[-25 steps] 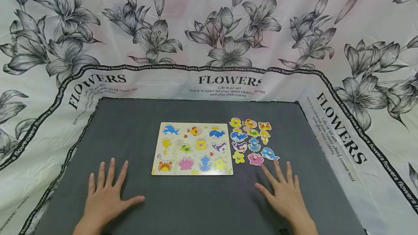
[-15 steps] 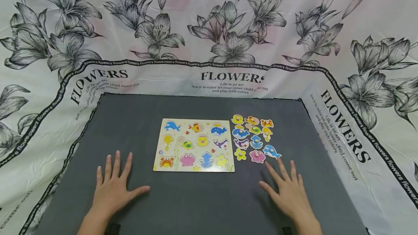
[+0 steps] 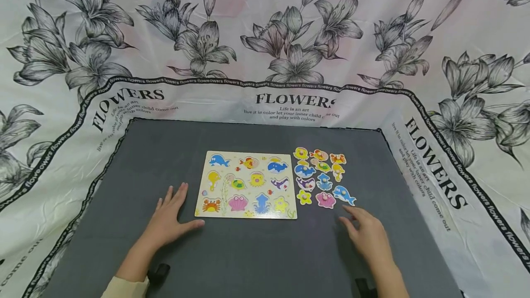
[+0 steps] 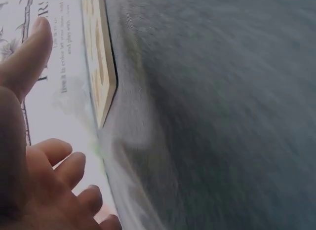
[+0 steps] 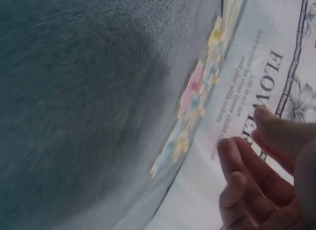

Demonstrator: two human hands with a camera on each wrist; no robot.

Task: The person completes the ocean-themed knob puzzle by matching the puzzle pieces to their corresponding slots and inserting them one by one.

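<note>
A pale puzzle board (image 3: 244,154) printed with sea animals lies mid-table; its edge (image 4: 102,92) shows in the left wrist view. Right of it lie several loose pieces, among them a blue whale (image 3: 343,194), a pink piece (image 3: 325,200) and a yellow star (image 3: 304,197). My left hand (image 3: 167,222), fingers and thumb spread, is just left of the board's lower left corner and holds nothing. Just below the blue whale piece, my right hand (image 3: 368,236) has its fingers slightly bent and thumb apart, nothing between them; whether it touches the whale I cannot tell.
The dark grey mat (image 3: 256,261) covers the table's middle. Around it runs a white cloth (image 3: 207,100) with flower prints and lettering. Small black objects (image 3: 159,274) show beside both wrists.
My left hand has moved right and up, closer to the board. My right hand has drawn its spread fingers together and bent them, staying below the pieces. The board and pieces keep their arrangement.
</note>
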